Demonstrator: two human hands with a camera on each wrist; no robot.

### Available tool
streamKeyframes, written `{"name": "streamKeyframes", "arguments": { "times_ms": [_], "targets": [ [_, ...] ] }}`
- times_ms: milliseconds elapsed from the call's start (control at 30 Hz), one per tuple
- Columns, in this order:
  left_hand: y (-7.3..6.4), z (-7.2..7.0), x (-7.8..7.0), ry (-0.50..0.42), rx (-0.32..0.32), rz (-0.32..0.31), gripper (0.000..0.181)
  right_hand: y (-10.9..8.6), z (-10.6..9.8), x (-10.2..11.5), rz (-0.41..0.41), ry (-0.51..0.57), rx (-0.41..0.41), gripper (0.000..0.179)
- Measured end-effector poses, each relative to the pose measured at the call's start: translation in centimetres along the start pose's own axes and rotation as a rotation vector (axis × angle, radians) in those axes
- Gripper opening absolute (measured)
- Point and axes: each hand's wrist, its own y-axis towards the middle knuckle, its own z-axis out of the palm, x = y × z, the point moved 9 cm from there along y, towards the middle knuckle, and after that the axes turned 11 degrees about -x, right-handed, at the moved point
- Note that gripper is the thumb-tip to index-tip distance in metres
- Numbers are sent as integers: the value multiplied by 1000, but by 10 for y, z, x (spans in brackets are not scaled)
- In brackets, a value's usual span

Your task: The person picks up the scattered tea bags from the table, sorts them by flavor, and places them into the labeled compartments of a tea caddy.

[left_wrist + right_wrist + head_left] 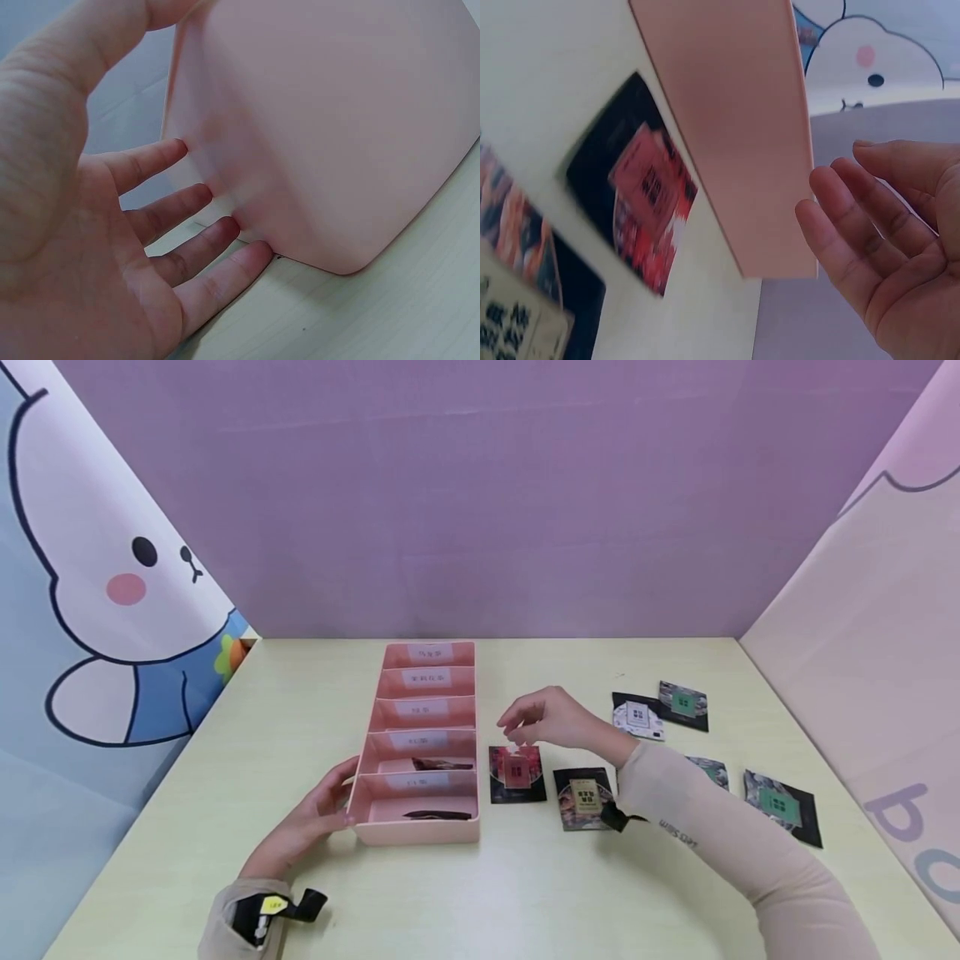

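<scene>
A pink divided box [416,835] stands left of centre, its compartments carrying white labels with printed characters. My left hand [318,814] touches its near left corner; in the left wrist view, spread fingertips rest against the pink wall [330,135] and the thumb reaches its upper edge. Dark packets lie in the two nearest compartments, one packet [442,764] and another [437,815]. My right hand [551,718] hovers, fingers loosely bent and holding nothing, just above a black and red sachet [517,774]. The right wrist view shows that sachet [649,187] lying beside the box.
Right of the red sachet lies a sachet with a beige label [585,797]. Farther right are a white-fronted sachet [637,717] and green-labelled sachets [684,703], [783,806]; another sachet [711,771] is partly behind the right sleeve. A purple panel [487,510] closes off the table's back.
</scene>
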Motion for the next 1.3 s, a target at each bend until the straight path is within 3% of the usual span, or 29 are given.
{"name": "streamKeyframes", "arguments": {
  "times_ms": [967, 1300],
  "targets": [
    [1, -1, 1, 2, 3, 25, 75, 0, -98, -67, 177, -210, -189, 23],
    [1, -1, 1, 1, 10, 20, 74, -6, -133, -90, 171, -355, -251, 27]
  ]
}}
